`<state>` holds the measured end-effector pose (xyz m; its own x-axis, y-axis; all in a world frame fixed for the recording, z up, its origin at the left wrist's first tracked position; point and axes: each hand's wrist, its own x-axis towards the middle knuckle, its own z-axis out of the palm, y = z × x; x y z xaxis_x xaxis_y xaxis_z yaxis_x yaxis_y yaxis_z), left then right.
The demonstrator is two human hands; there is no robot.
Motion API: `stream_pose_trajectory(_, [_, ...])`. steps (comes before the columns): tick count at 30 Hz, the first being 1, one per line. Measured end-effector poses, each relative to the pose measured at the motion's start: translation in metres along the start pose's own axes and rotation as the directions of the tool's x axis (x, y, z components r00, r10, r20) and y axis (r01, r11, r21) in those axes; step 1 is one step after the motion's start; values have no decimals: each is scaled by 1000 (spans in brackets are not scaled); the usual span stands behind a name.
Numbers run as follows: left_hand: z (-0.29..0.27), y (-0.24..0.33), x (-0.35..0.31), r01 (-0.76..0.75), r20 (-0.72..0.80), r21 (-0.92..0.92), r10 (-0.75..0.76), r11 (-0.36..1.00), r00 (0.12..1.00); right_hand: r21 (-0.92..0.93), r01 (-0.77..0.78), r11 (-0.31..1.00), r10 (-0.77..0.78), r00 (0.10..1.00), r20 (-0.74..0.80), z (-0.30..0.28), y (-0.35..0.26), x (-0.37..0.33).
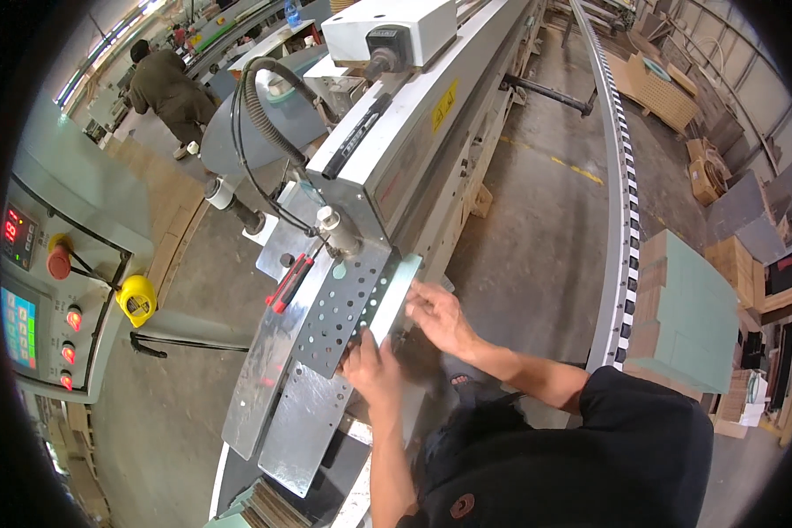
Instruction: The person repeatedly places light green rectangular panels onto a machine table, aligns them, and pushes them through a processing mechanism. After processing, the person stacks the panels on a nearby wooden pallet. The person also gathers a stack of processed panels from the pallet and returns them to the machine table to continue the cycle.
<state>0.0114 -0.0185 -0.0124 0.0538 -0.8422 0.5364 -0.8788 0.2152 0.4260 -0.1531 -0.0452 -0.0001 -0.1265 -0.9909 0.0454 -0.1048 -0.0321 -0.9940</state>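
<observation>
A narrow pale green board strip [396, 295] with a white edge lies along the right side of a dark perforated plate [326, 321] on the machine. My left hand [371, 370] is at the strip's lower end, its fingers bent against it beside the plate's corner. Farther up, my right hand [438, 315] has curled fingers and thumb at the strip's right edge. Parts of both hands' fingertips are hidden. A red-handled tool [290, 283] rests on the metal left of the plate, and a bare metal plate [304, 440] extends below.
At left stands a control panel [106, 352] with a yellow tape measure [136, 300] on its edge. A black marker [357, 137] lies on the machine's white top, near a hose [268, 110]. Pale green boards [686, 312] are stacked at right. Another person [169, 88] stands at far left.
</observation>
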Motion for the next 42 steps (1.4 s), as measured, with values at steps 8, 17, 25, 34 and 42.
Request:
stream_pose_trajectory(8, [4,29,44,75,163,-234,-37,969,986,-75,149,986,-152,988,-36,-24,29,46])
stream_pose_trajectory(17, [-189,25,-96,176,-78,-306,-208,936,975,75,206,976,-218,871,440,82,-60,-96])
stream_pose_trajectory(25, [-327,-59,-233,671,-644,-403,-714,622,275,334,428,840,-512,417,751,279,-109,-194])
stream_pose_trajectory(34, [-370,-138,-268,603,-575,-614,-812,509,100,270,640,720,-568,319,759,371,-110,-248])
stream_pose_trajectory(42, [-381,-153,-277,578,-505,-657,-852,484,140,165,677,718,-572,437,694,389,-94,-253])
